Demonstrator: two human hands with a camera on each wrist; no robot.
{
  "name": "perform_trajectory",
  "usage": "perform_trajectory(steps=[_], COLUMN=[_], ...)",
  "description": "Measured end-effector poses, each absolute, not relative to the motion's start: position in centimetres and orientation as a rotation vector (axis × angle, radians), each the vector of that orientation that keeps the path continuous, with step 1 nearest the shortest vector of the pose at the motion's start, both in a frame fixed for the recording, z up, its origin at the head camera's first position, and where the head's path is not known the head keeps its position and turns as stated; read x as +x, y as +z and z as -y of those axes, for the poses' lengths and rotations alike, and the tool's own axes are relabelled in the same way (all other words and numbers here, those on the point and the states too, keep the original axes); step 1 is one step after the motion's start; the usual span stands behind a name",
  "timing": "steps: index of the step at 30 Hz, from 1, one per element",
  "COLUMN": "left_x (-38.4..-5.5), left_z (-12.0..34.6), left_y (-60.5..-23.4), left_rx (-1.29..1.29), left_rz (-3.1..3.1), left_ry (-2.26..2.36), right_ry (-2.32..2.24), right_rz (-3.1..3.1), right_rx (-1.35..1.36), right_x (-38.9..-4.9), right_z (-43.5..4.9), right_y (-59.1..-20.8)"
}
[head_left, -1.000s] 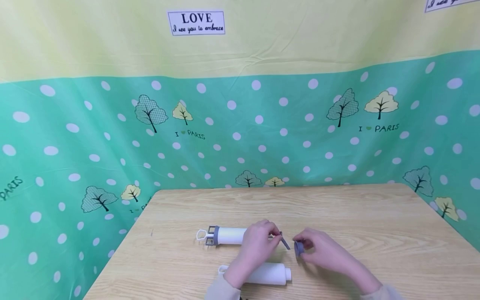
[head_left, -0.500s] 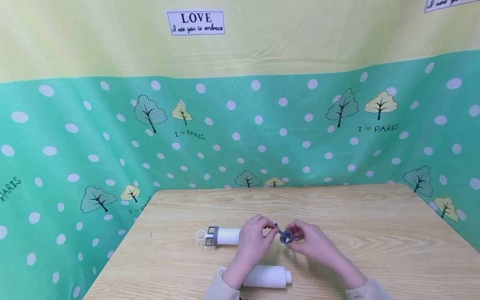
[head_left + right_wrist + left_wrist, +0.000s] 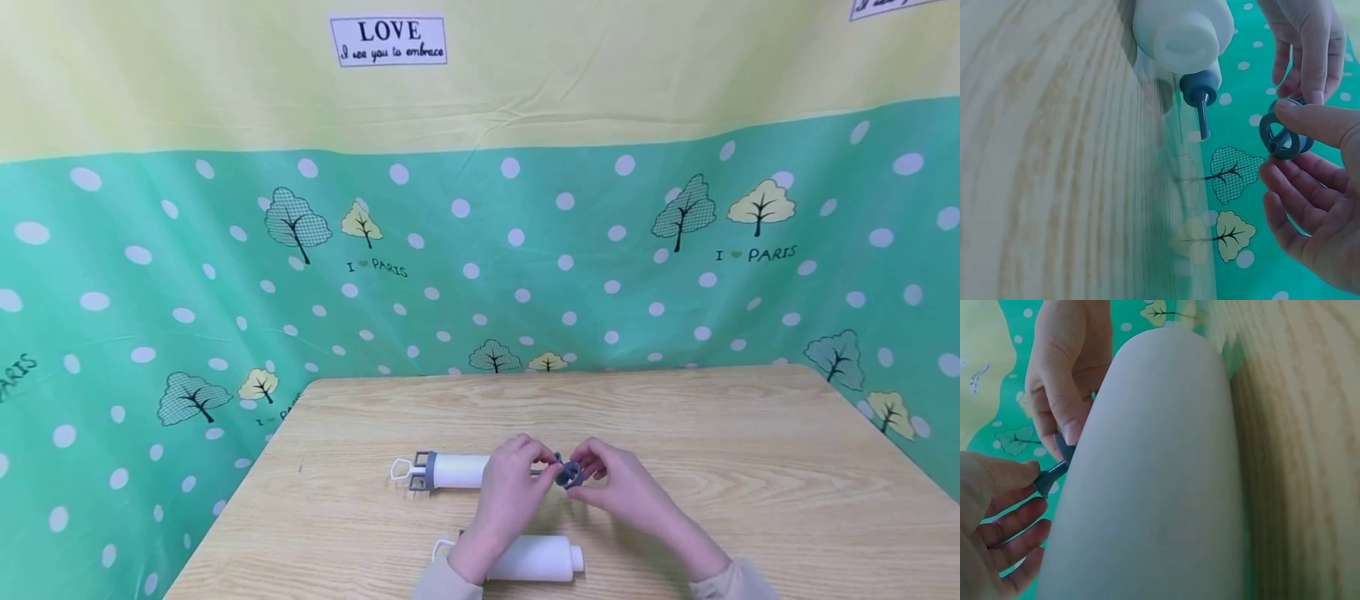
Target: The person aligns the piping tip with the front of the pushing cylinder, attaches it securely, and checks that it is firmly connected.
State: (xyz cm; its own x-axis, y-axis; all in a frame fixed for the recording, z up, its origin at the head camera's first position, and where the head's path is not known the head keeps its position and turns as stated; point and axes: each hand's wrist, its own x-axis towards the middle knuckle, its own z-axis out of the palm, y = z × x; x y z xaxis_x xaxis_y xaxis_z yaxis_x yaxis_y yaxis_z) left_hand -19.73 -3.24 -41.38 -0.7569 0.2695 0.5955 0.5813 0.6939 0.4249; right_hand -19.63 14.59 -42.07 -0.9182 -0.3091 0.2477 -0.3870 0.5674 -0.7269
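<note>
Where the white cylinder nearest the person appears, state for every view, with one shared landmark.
Head: white cylinder, near the bottom edge, just right of centre.
Left wrist: white cylinder, large, filling the middle.
Right wrist: white cylinder, at the top edge, slightly right of centre.
Shared landmark: the right hand, in all three.

On the table (image 3: pixel 712 433), the far cylinder (image 3: pixel 459 472) lay behind the near cylinder (image 3: pixel 538 558). Right of the far cylinder, the stem (image 3: pixel 1047 479) and the ring (image 3: pixel 1300 142) were between 2 hands: the left hand (image 3: pixel 512 483) leftward, the right hand (image 3: pixel 624 483) rightward. The cloth (image 3: pixel 487 242) hung behind the table.
</note>
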Motion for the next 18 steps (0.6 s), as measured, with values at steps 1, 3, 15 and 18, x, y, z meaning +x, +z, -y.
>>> perform_trajectory(steps=[1,3,15,18], left_x=[-19.72,-19.66,-19.39,-19.32], left_z=[3.18,3.10,2.81,2.77], left_y=[-41.49,-41.67,-41.71,-41.69], left_rx=[-0.657,-0.664,-0.686,-0.697], left_rz=[2.410,2.409,2.460,2.459], left_ry=[-0.839,-0.833,-0.830,-0.809], right_ry=[1.285,1.280,1.264,1.263], right_rz=[2.691,2.678,2.662,2.663], right_rx=[0.608,0.621,0.619,0.615], right_x=[-19.62,-19.58,-19.43,-19.41], right_z=[-14.57,-14.52,-14.47,-14.49], right_y=[-42.10,-42.19,-42.20,-42.18])
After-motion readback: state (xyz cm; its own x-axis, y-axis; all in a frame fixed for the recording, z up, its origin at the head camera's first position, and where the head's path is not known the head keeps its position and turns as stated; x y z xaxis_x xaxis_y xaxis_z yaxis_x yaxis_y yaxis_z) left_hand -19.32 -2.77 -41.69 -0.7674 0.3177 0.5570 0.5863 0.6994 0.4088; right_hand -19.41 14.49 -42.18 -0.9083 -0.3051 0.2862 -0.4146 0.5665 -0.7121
